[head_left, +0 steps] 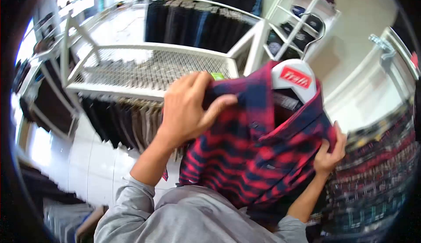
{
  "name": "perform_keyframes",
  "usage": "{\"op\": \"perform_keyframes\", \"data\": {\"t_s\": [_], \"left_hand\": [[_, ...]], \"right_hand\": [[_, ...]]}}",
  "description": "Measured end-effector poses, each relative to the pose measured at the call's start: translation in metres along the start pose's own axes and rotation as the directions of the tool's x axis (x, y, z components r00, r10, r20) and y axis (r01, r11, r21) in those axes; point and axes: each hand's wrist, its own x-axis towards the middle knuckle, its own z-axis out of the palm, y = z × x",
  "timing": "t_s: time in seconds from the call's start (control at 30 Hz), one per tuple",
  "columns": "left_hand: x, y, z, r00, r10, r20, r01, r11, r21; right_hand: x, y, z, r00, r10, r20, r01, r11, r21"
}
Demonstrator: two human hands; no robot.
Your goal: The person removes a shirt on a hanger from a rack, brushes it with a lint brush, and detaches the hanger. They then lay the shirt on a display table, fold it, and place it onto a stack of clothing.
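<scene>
A red and navy plaid shirt [245, 142] hangs in front of my body on a white hanger [283, 69] that carries a red label and a metal hook. My left hand [188, 107] grips the shirt at its shoulder, the thumb lying over the fabric and the other fingers behind it. At the opposite shoulder, my right hand [331, 151] pinches the cloth between thumb and fingers. The collar is buttoned below a dark neck tag, and the shirt tilts to one side.
A white metal rack with a mesh shelf [136, 65] stands ahead, with dark and tan trousers [127, 120] hanging below it. Folded or hanging plaid shirts [372, 177] fill the right side. Caps [302, 37] sit in a white cubby shelf behind. White floor tiles [94, 168] show at left.
</scene>
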Motion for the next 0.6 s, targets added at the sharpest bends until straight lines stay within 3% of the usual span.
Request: {"op": "perform_keyframes", "data": {"t_s": [0.1,0.17,0.2,0.27,0.33,0.37,0.47,0.53,0.6], "left_hand": [[-0.028,0.008,-0.017,0.992,-0.118,0.048,0.116,0.992,0.051],[-0.044,0.004,-0.017,0.959,-0.280,0.053,0.272,0.955,0.114],[-0.053,-0.008,-0.014,0.957,-0.289,-0.001,0.287,0.952,0.103],[-0.071,-0.013,-0.020,0.933,-0.356,-0.045,0.354,0.892,0.280],[-0.087,-0.017,-0.028,0.920,-0.384,-0.081,0.388,0.856,0.340],[-0.092,-0.014,-0.031,0.902,-0.414,-0.119,0.426,0.814,0.396],[-0.105,-0.011,-0.034,0.858,-0.452,-0.245,0.511,0.705,0.491],[-0.106,-0.010,-0.040,0.817,-0.484,-0.313,0.574,0.630,0.523],[-0.109,-0.012,-0.046,0.812,-0.455,-0.365,0.582,0.587,0.562]], "right_hand": [[-0.022,-0.012,0.073,0.991,-0.130,0.012,0.128,0.983,0.130],[-0.030,-0.030,0.113,0.990,-0.126,0.071,0.097,0.942,0.323],[-0.032,-0.037,0.131,0.988,-0.128,0.081,0.085,0.911,0.404],[-0.044,-0.048,0.162,0.978,-0.106,0.179,-0.018,0.812,0.583],[-0.042,-0.061,0.178,0.949,-0.120,0.291,-0.131,0.689,0.713],[-0.038,-0.064,0.183,0.900,-0.140,0.413,-0.239,0.633,0.736],[-0.015,-0.064,0.224,0.867,-0.288,0.407,-0.240,0.474,0.847],[-0.006,-0.065,0.270,0.862,-0.137,0.487,-0.401,0.403,0.823],[0.008,-0.075,0.318,0.825,0.048,0.563,-0.506,0.506,0.698]]}}
